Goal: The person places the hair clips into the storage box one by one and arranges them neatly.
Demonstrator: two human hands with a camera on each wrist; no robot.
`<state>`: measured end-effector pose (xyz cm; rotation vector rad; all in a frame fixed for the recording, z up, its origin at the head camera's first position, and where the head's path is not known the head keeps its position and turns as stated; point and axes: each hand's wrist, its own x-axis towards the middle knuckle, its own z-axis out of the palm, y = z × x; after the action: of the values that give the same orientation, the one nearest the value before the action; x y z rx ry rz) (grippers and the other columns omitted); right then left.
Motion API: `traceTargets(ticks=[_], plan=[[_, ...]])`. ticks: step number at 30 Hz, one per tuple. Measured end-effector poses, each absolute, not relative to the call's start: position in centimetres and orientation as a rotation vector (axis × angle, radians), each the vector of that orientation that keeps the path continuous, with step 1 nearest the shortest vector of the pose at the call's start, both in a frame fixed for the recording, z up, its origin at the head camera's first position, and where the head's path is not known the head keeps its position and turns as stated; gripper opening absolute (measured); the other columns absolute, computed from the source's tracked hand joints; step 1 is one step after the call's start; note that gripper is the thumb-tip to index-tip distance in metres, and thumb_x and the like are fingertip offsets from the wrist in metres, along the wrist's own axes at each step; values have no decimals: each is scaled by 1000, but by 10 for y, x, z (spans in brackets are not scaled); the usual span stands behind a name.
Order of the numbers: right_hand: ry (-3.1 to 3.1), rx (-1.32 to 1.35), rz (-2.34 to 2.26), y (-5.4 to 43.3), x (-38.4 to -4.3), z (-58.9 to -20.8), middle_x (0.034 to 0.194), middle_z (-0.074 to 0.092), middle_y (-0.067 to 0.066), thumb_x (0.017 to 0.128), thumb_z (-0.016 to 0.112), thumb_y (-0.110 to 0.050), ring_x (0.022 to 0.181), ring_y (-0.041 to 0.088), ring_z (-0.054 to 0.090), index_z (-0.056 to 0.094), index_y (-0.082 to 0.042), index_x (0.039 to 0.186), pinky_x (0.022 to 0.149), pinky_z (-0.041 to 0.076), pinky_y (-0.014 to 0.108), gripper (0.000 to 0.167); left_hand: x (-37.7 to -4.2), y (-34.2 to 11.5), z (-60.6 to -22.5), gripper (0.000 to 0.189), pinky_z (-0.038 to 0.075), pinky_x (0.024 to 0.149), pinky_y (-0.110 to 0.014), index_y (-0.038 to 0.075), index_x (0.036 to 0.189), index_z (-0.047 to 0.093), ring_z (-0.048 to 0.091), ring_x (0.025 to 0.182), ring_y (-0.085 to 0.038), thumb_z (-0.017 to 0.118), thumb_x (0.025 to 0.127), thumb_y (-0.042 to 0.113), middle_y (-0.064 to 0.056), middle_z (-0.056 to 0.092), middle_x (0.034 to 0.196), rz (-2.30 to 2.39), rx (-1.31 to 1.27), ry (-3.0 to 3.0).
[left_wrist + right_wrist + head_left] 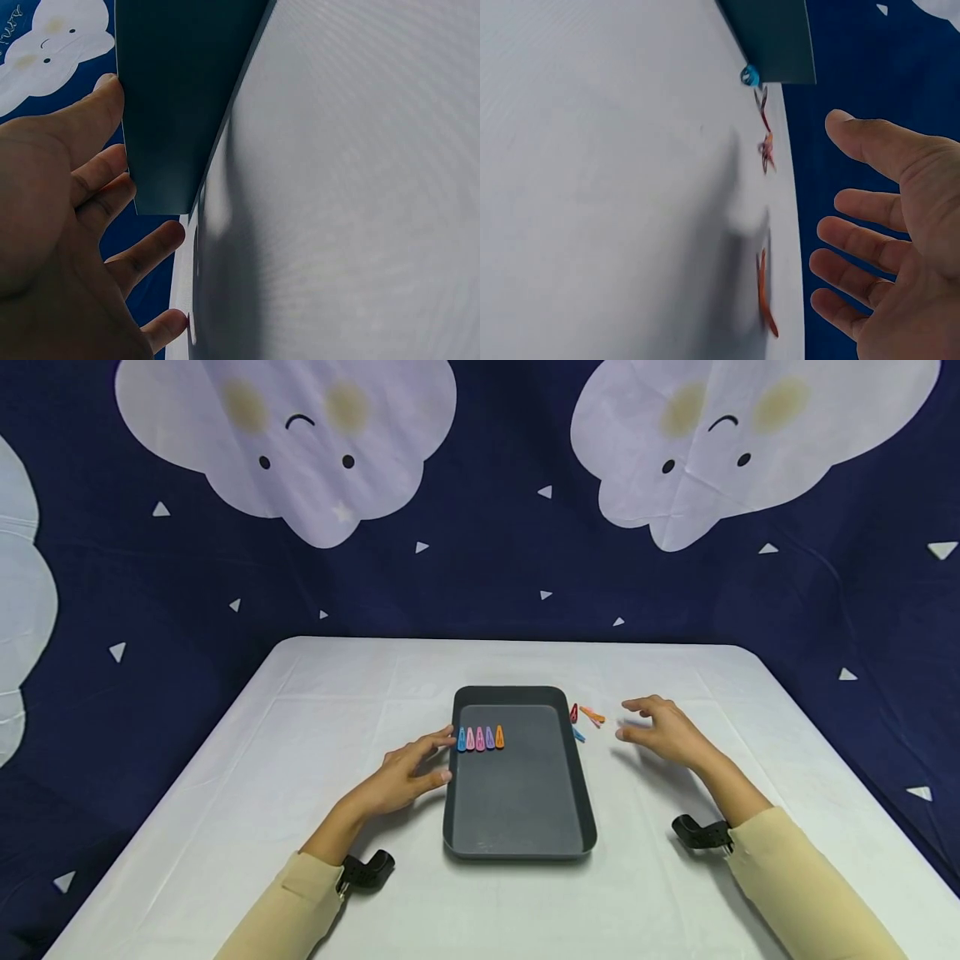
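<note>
A dark grey tray [521,802] holds a row of snap hair clips near its upper left side: a blue clip [461,740], two pink ones, a purple clip [490,738] and an orange clip [499,737]. My left hand [401,779] rests at the tray's left rim, fingers loosely extended; the left wrist view shows its thumb against the tray's outer wall [180,97]. Above the table, right of the tray, my right hand [663,733] hovers with fingers spread and nothing in its grasp. Loose clips lie between it and the tray, including a red clip [574,713] and a blue clip [578,735].
A white cloth covers the table [337,693]. In the right wrist view, an orange clip [765,296] lies apart from the other loose ones. Behind the table hangs a dark blue curtain [495,568] with clouds and triangles.
</note>
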<state>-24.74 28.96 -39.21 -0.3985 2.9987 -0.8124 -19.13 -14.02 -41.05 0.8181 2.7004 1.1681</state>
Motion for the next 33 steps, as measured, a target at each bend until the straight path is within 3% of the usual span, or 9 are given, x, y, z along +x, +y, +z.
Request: traceTargets(ticks=[13,21,33], plan=[[3002,-378,-828,309,-241,-404,125,54,33,84,70,-33,111,45,53,52,5,129,90,43,55,61,-192,-140,-412,51,19,106,-63,15,137,44,34,140,-33,59,92,34,-3,30,155,1161,833,2706],[3037,-400,-819,316,-235,-407,114,60,29,83,71,-31,103,37,57,56,6,125,87,43,51,58,-192,-140,-411,51,19,106,-63,15,137,44,30,142,-33,59,92,34,-3,30,155,1165,829,2702],[3046,-400,-832,321,-223,-411,114,62,25,82,72,-32,100,34,58,57,3,124,85,42,46,56,-192,-140,-411,51,19,107,-63,15,137,44,31,142,-33,58,92,35,-3,30,155,1159,831,2707]])
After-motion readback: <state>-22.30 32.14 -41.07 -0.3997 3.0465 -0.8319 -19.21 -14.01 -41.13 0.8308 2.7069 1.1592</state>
